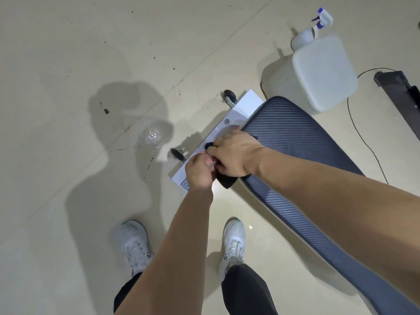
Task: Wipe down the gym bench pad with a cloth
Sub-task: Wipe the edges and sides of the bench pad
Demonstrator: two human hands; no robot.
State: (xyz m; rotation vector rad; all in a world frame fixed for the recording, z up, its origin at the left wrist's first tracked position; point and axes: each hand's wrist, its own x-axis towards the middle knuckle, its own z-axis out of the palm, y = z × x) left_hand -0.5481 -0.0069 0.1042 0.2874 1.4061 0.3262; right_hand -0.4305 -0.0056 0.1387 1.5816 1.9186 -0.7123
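**Item: bench pad** (295,144). Dark, ribbed upholstery. It runs from the upper centre of the view down to the lower right and sits on a white frame (241,105) with a small wheel (228,95) at its corner. The frame stands on the tiled floor (68,64).

**Item: cloth** (227,181). Dark and bunched. It lies at the pad's end nearest the white frame, with one corner hanging past the pad's edge. Most of it is covered by the hands.

**Hands.**
- The right hand (231,153) lies on top of the cloth with its fingers curled round it. A dark fold shows at the fingertips.
- The left hand (198,171) is just beside it, touching, with its fingers curled in and pinching the cloth's near edge.
- Both hands hold the cloth, and neither is spread flat.

**Other stock.** A spray bottle (311,30) and a pale square container (325,71) stand on the floor beyond the pad, well apart from the hands.

**Progress, as judged.**
- The cloth is in hand and at the pad, so fetching it is done.
- The two-handed grip at the very end of the pad looks more like gathering or folding the cloth than a wiping stroke.
- No damp streak or change of sheen shows on the upholstery, so it cannot be told how much has been wiped.
- The whole visible length toward the lower right appears left to cover.
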